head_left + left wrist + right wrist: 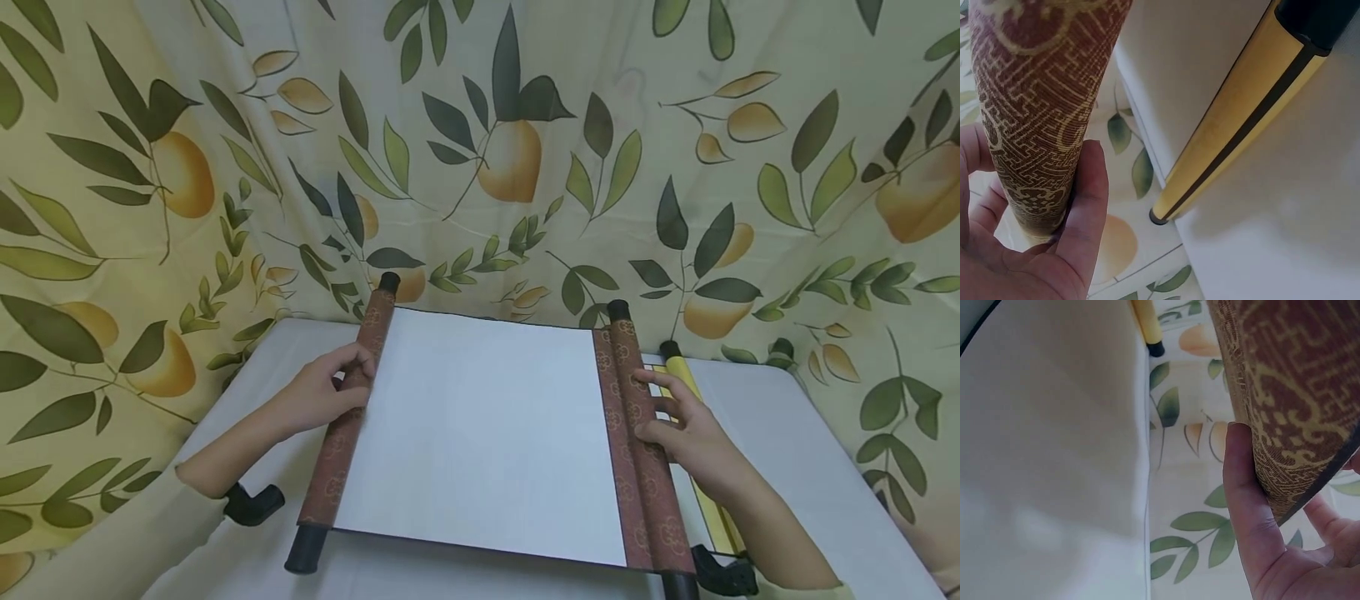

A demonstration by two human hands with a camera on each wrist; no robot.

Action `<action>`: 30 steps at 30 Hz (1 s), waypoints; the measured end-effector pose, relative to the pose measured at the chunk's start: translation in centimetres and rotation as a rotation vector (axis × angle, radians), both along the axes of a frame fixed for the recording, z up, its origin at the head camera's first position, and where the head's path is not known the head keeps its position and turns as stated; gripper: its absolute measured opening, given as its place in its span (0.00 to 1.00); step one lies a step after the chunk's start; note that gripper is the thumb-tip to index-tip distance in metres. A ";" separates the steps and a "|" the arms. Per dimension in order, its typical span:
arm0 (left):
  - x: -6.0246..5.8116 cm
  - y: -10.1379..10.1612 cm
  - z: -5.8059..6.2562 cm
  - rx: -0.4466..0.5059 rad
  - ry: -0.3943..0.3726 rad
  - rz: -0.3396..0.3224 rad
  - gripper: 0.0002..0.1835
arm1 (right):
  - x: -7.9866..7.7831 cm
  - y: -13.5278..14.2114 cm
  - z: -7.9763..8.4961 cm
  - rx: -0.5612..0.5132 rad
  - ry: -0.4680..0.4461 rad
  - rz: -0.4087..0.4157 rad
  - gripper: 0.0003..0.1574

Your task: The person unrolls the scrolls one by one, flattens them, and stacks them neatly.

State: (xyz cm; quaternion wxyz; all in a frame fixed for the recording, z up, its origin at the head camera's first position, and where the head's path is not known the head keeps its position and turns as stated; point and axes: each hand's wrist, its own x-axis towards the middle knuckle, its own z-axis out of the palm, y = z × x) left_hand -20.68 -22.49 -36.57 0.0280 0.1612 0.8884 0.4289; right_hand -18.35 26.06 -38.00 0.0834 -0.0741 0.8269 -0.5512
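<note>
A hanging scroll (487, 433) with a blank white sheet is held partly unrolled above the table in the head view. Its two rolled ends are covered in reddish-brown brocade with black knobs. My left hand (330, 387) grips the left roll (348, 442) around its upper half. On the other side, my right hand (697, 442) holds the right roll (647, 467) between thumb and fingers. Both wrist views show the patterned brocade up close, with the left fingers (1088, 206) around one roll and the right fingers (1244, 481) against the other.
Behind the right roll, a yellow scroll (678, 371) with black ends lies on the white table (810, 467), partly hidden. The left wrist view shows yellow rolls (1235, 119) side by side. A curtain (465, 242) printed with fruit and leaves hangs behind the table.
</note>
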 end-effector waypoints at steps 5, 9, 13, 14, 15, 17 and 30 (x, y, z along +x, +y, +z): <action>0.2 0.0 0.1 -0.012 -0.004 0.017 0.08 | 0.0 -0.1 0.0 0.001 0.005 0.004 0.46; 0.4 0.2 0.2 -0.011 -0.026 0.041 0.08 | 0.0 -0.1 0.0 0.005 0.003 0.000 0.46; 0.5 0.2 0.2 -0.033 -0.035 0.069 0.10 | 0.0 -0.2 0.0 0.012 0.001 -0.001 0.46; 0.5 0.2 0.1 -0.041 -0.032 0.074 0.12 | 0.0 -0.2 0.0 0.015 0.003 -0.001 0.46; 0.5 0.2 0.0 -0.047 -0.027 0.079 0.13 | 0.0 -0.2 0.0 0.017 0.004 -0.002 0.46; 0.4 0.1 0.0 -0.056 -0.012 0.075 0.15 | 0.1 -0.2 0.1 0.020 0.009 -0.006 0.46; 0.0 0.0 0.0 -0.032 0.024 0.074 0.07 | 0.4 0.8 0.0 0.009 0.018 -0.005 0.46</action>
